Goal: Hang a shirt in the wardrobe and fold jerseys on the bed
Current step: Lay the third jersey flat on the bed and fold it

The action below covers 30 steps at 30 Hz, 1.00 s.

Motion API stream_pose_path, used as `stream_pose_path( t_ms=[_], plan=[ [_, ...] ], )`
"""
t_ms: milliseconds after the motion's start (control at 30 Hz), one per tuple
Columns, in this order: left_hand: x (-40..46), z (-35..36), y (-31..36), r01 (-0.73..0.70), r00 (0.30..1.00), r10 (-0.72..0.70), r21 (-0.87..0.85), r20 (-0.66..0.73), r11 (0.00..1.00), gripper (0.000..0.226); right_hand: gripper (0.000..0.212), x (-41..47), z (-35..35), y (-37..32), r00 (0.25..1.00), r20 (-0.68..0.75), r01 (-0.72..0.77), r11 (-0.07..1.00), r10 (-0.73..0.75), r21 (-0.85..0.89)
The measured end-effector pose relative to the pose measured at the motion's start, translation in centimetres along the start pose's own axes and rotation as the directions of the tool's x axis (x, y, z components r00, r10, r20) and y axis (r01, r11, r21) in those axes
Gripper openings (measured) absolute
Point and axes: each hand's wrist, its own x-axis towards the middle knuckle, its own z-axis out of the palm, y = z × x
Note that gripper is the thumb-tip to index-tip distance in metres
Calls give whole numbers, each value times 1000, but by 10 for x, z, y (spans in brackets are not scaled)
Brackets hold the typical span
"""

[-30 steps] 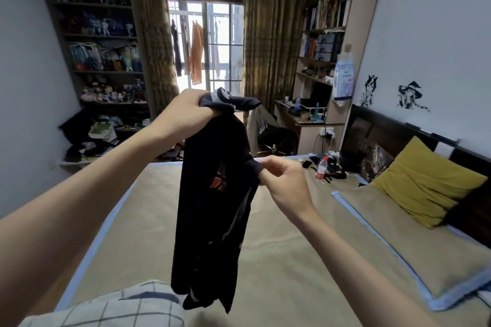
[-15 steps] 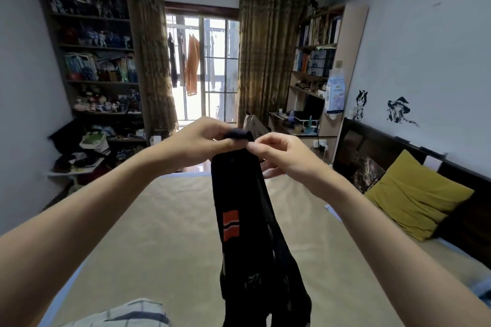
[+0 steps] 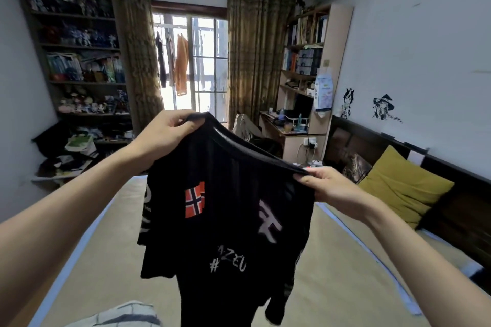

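Note:
A black jersey (image 3: pixel 231 215) with a red flag patch and white lettering hangs spread out above the bed (image 3: pixel 345 273). My left hand (image 3: pixel 170 133) grips its upper edge at the left. At the right, my right hand (image 3: pixel 329 186) pinches the same edge, lower down. The cloth between my hands is stretched into a slanted line, and the rest hangs down in front of me. A checked grey and white garment (image 3: pixel 122 314) lies on the bed at the bottom edge of the view.
A yellow pillow (image 3: pixel 403 188) leans against the dark headboard at the right. A desk (image 3: pixel 289 133) and bookshelves stand past the bed's far end. Cluttered shelves (image 3: pixel 79 74) fill the left wall. Clothes hang outside the window (image 3: pixel 191 61).
My hands have moved apart along the jersey's top edge, and the bunched jersey has opened out flat. My right hand has dropped lower and to the right.

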Motion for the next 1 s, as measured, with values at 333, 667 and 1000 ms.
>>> stream_pose_path(
  t_ms=[333,667,1000],
  plan=[
    [6,0,2,95,996,-94,95,-9,991,27,20,30,-12,-64,960,-267,106,992,-85,63],
    [-3,18,2,297,954,-293,78,-58,952,37,15,52,-35,-45,964,-201,133,970,-174,-203],
    [-52,41,39,216,976,-210,203,-54,955,28,17,-34,-46,-37,986,-109,119,988,-129,-99]
  ],
)
